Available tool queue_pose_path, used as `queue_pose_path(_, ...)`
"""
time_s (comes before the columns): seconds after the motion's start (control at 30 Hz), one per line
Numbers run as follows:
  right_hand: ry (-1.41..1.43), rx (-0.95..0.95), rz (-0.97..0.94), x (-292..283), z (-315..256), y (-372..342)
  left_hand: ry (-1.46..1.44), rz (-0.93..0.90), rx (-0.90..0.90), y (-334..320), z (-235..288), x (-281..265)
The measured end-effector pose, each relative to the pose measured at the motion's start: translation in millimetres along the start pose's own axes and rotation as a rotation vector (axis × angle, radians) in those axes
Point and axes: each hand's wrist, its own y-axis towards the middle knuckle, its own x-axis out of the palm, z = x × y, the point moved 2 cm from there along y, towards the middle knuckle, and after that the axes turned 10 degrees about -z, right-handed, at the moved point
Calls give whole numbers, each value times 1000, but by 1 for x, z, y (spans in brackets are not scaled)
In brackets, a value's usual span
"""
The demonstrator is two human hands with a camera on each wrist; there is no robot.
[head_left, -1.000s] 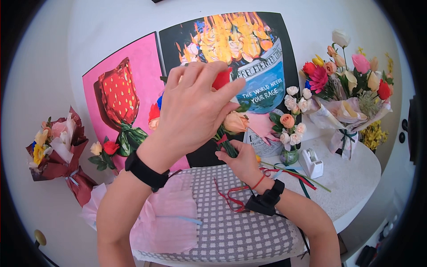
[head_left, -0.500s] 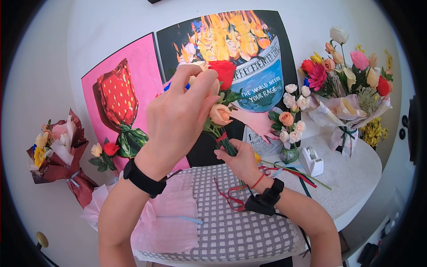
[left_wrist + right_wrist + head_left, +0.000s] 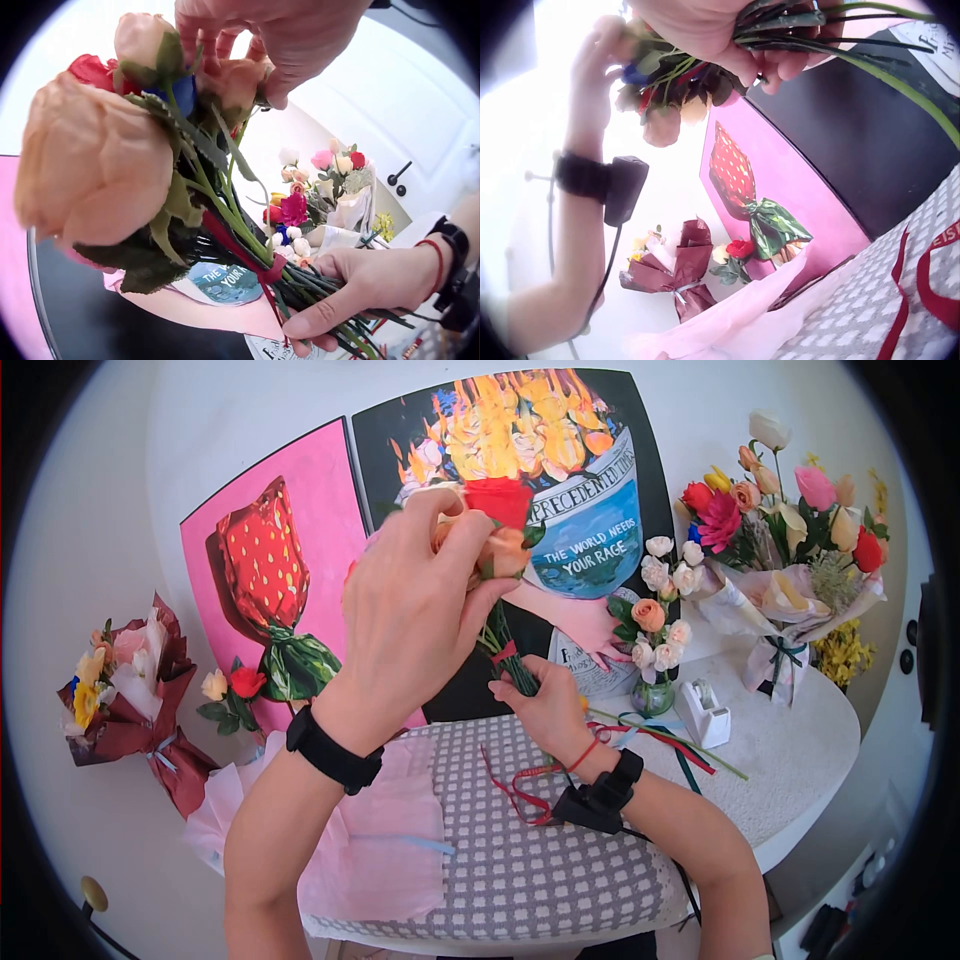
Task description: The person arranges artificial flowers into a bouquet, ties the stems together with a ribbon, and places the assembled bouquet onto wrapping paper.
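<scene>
A bouquet of artificial flowers is held upright above the table, with a red rose [image 3: 500, 500], peach roses [image 3: 97, 165] and a bit of blue among the heads. My right hand [image 3: 545, 705] grips its bundled green stems [image 3: 300, 285] just below a dark red ribbon [image 3: 271, 274] tied round them. At the flower heads, my left hand [image 3: 410, 600] has its fingers and thumb about a smaller peach rose [image 3: 238, 84]. From the head view, the back of this hand hides much of the bouquet.
Pink wrapping paper [image 3: 380, 860] lies on the checked cloth [image 3: 560, 870] beside loose red ribbon [image 3: 525, 800]. A tape dispenser [image 3: 705, 715] and a small vase [image 3: 652, 698] stand at right, before a wrapped bouquet [image 3: 780, 610]. A maroon-wrapped bouquet [image 3: 150, 710] is at left; two paintings [image 3: 640, 470] stand behind.
My left hand first came down from above the red rose to the other heads, and now holds a peach rose higher up by the red one. The right hand keeps its grip on the stems.
</scene>
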Motion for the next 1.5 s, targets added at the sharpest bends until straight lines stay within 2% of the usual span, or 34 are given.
queue_pose_path(0.07,-152,-56,30,-5,-10,-3,193,61,0,3,-1,-4)
queue_pose_path(0.2,-207,-63,-11,-6,-10,-2,202,26,-102,-4,-11,-5)
queue_pose_path(0.3,-196,-69,-61,-5,3,3,95,-8,-200,-19,-17,-8)
queue_pose_path(0.4,-56,-11,-198,-6,5,6,20,-100,-162,-40,-23,-16)
queue_pose_path(0.43,-66,-15,-212,-8,3,6,22,-93,-177,-47,-26,-21)
queue_pose_path(0.53,155,48,-323,-9,4,10,8,-55,-142,-73,-39,-40)
queue_pose_path(0.63,157,71,-395,-14,1,16,174,-128,-181,-103,-61,-56)
queue_pose_path(0.7,92,67,-482,-19,-2,22,173,-173,-228,-122,-74,-67)
queue_pose_path(0.77,12,76,-548,-21,-6,24,157,-425,-340,-147,-92,-74)
queue_pose_path(0.83,-149,38,-620,-21,-6,24,117,-472,-363,-177,-108,-79)
queue_pose_path(0.9,-247,125,-682,-15,-12,18,11,-716,-465,-206,-120,-81)
queue_pose_path(0.93,-206,166,-743,-9,-7,16,-15,-832,-553,-217,-124,-84)
queue_pose_path(1.0,-156,208,-810,3,-1,14,-17,-922,-575,-241,-135,-85)
queue_pose_path(1.07,-174,377,-905,16,5,9,-20,-1009,-584,-258,-144,-87)
queue_pose_path(1.1,-169,381,-909,23,8,7,-31,-1052,-592,-265,-147,-88)
queue_pose_path(1.17,-212,312,-1003,35,15,2,-41,-1097,-599,-275,-154,-87)
queue_pose_path(1.2,-329,198,-1081,35,31,2,-38,-1131,-590,-281,-157,-86)
queue_pose_path(1.23,-323,197,-1083,37,32,3,-33,-1165,-584,-285,-161,-85)
queue_pose_path(1.3,-497,62,-1113,40,25,3,-35,-1181,-604,-292,-170,-87)
queue_pose_path(1.37,-645,114,-1124,38,23,7,-36,-1197,-629,-300,-180,-90)
queue_pose_path(1.43,-856,80,-1150,38,15,8,-89,-1103,-611,-306,-190,-92)
queue_pose_path(1.47,-855,84,-1151,38,11,8,-92,-1105,-609,-308,-192,-91)
queue_pose_path(1.5,-939,-8,-1143,38,6,8,-126,-1087,-565,-308,-193,-90)
